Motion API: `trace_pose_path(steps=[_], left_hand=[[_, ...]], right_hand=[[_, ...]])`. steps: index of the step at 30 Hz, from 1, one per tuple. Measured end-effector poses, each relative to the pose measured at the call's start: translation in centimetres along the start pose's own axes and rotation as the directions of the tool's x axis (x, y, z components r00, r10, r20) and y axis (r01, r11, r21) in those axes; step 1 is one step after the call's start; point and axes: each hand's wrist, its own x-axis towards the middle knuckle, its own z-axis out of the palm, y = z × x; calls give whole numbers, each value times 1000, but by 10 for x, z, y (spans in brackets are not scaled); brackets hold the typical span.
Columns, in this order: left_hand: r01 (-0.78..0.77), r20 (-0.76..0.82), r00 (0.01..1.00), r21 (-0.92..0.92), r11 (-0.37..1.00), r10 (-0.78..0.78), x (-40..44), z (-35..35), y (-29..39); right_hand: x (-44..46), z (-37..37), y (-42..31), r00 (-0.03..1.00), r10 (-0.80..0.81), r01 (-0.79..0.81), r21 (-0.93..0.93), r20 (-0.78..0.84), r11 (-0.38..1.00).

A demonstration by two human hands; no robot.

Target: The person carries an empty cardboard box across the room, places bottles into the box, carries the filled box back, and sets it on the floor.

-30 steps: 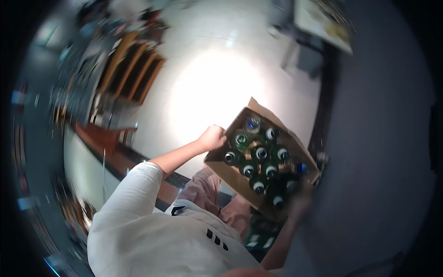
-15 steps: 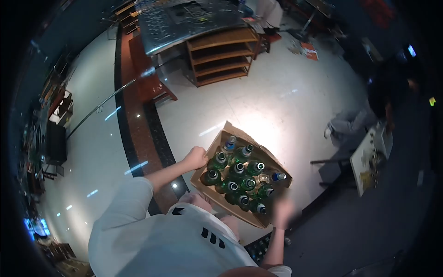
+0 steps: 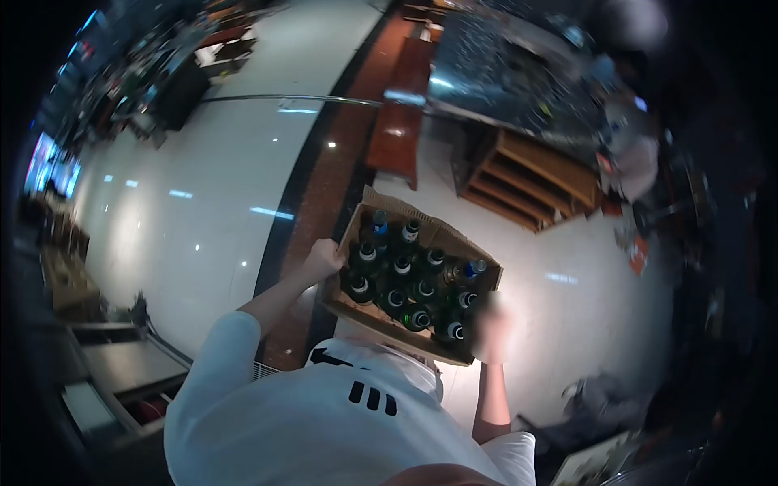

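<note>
I hold a cardboard box with an open top in front of my body. Several green glass bottles stand upright in it, along with two clear bottles with blue labels, one a clear bottle near the far left corner. My left hand is closed on the box's left edge. At the right end is my right hand, gripping the box there; a blur covers its fingers.
A wooden shelf unit stands ahead beside a metal-topped table. A red bench and a metal rail lie to the left. One person is at the upper right. A low table stands at lower right.
My view has swung to the left, so the metal-topped table, shelf unit and bench now appear farther right. The box stays between my hands.
</note>
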Motion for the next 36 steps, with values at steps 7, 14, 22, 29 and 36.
trace_pose_path(steps=[7, 14, 22, 29, 36], left_hand=[[142, -275, 952, 0, 990, -137, 55, -53, -68], [290, -282, 913, -57, 955, -294, 140, -133, -139], [293, -264, 924, 24, 956, -276, 267, -261, -209], [296, -283, 906, -107, 949, -314, 408, -384, -256], [315, -255, 898, -193, 929, -358, 572, -505, -307]], right_hand=[[155, -8, -161, 912, -162, 265, -240, 377, 934], [273, 72, -287, 933, -291, 280, 84, 211, 956], [378, 133, -455, 922, -331, 326, 55, 204, 944], [510, 183, -598, 927, -328, 330, 21, 180, 944], [663, 249, -748, 895, -418, 413, 64, 154, 908]])
